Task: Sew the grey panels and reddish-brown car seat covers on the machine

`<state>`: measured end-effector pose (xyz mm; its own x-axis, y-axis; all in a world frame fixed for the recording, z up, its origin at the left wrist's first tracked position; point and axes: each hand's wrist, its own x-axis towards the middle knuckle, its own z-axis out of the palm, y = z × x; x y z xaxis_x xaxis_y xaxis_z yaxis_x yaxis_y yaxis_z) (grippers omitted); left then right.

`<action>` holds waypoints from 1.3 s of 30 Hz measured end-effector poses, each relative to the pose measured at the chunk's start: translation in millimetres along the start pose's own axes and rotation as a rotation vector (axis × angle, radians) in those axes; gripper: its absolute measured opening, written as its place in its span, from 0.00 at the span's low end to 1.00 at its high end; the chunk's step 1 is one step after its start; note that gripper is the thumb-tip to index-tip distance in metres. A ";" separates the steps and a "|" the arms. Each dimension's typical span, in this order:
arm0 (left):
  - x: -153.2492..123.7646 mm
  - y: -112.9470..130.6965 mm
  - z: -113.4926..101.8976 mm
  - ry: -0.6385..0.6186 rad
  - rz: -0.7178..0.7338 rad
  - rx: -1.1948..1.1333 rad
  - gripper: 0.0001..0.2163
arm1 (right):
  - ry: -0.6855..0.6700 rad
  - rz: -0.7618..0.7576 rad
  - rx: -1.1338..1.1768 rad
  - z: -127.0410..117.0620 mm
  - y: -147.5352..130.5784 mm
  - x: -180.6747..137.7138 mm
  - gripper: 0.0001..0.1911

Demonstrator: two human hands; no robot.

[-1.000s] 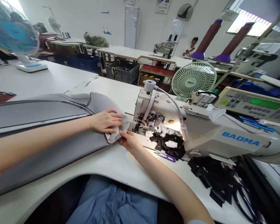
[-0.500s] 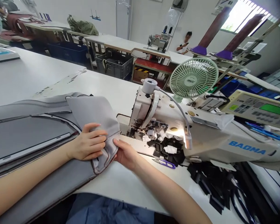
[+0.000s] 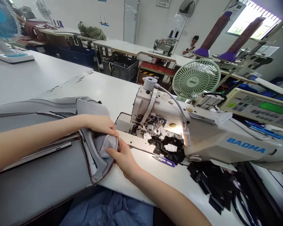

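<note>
Pinching a seamed edge of the grey cover [image 3: 58, 172] btwn thumb & fingers, R hand [image 3: 123, 157] is on the near side in head view; L hand [image 3: 103, 125] is at the far side of that edge, thumb hidden, so can't tell its grip. Cover lies left of the sewing machine [image 3: 209, 135], on the white table [image 3: 113, 91]. Risks: layers could slip if R pinch loosens; bulk at left may drag the edge askew; snips [image 3: 167, 161] at right, tips left, might snag cloth if it swings right.

there are two maroon thread cones [image 3: 216, 35], one green fan [image 3: 196, 80], one purple snipper [image 3: 167, 161], one grey cloth [image 3: 58, 166].
</note>
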<state>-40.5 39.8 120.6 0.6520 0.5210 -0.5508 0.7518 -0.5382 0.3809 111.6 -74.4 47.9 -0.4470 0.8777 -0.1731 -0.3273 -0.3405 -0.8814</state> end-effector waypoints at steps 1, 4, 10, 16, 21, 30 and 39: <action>-1.0 -5.2 -0.6 -0.091 -0.051 -0.109 0.25 | -0.021 -0.005 -0.005 -2.5 0.3 -0.5 0.18; -9.2 -19.0 4.6 -0.235 -0.035 -0.417 0.26 | -0.071 -0.027 -0.062 -10.4 3.3 0.1 0.19; -19.6 -27.6 20.0 -0.135 0.201 -0.604 0.16 | -0.093 -0.103 -0.539 -36.1 -2.6 -14.6 0.11; 11.4 -20.3 36.1 0.178 0.131 0.070 0.08 | -0.311 -0.840 -1.754 -53.3 3.5 -26.9 0.12; 37.7 -7.1 51.4 0.439 0.038 0.283 0.10 | -0.332 -0.763 -2.123 -52.2 26.5 -7.3 0.16; 89.1 -25.5 42.1 0.668 0.102 0.429 0.09 | -0.131 -0.679 -1.956 -87.7 19.1 4.6 0.17; 135.9 -35.8 27.2 0.734 0.160 0.333 0.06 | -0.027 -0.569 -2.030 -100.1 -1.6 11.2 0.13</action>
<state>18.5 111.9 11.9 0.7342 0.6596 0.1611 0.6508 -0.7513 0.1100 190.4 -30.2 3.4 -0.6638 0.7174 0.2115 0.7400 0.6710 0.0463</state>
